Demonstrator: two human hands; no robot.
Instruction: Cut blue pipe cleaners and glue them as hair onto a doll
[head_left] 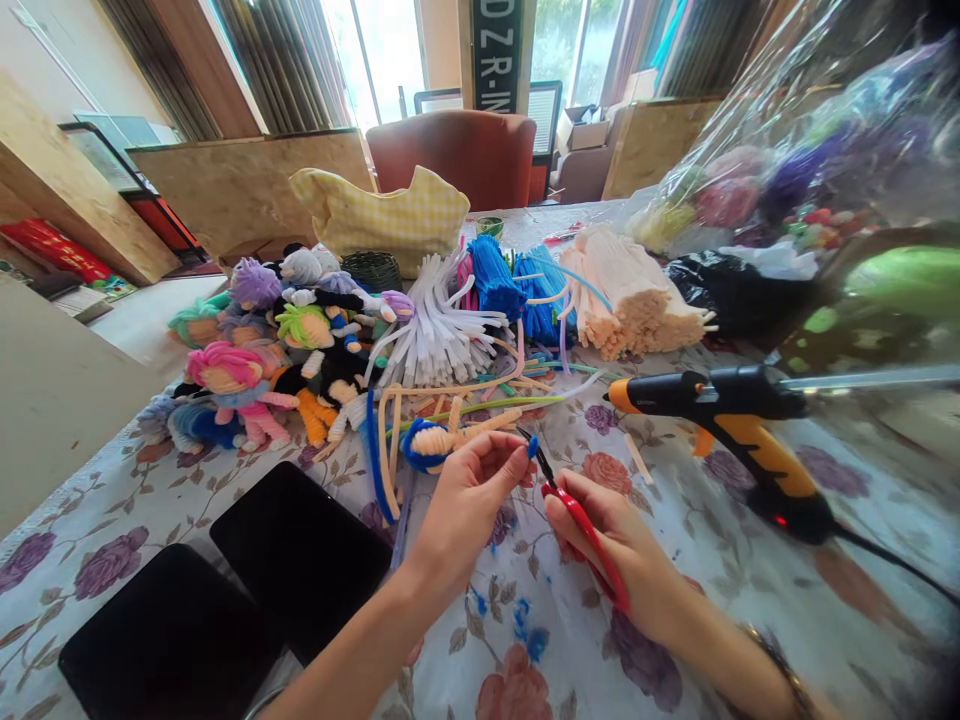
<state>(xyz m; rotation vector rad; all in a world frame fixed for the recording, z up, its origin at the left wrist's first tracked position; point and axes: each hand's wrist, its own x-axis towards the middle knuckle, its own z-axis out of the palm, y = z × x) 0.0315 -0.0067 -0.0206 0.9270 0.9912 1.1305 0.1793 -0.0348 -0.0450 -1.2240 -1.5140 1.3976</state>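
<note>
Here's the left hand (469, 490), thumb and fingertips pinched nearly closed on a small fuzzy blue piece (533, 448), held up just above the cloth at the middle of the view. It looks feather-light, soft and easily crushed, so a gentle fingertip hold at its edge should suit it. Right beside it come the dark blades of the red-handled scissors (592, 545), stiff and fairly light, best held by the loops; the right hand (630, 550) is curled around those handles, though how far apart the blades sit I can't tell. Across the floral tablecloth (112, 565), from the left: two dark flat panels (300, 540), a heap of fuzzy dolls (240, 375), a blue-haired doll (429, 445) lying beyond the left hand, white stems (442, 335), blue bundles (499, 280), a thick peach bundle (630, 300), then a black-and-orange glue gun (754, 430) with a red light showing. Blue fluff (529, 635) dots the cloth up front. Behind, curtains (289, 65), a red-brown chair (454, 155), bright windows and an open cardboard box (583, 132).
</note>
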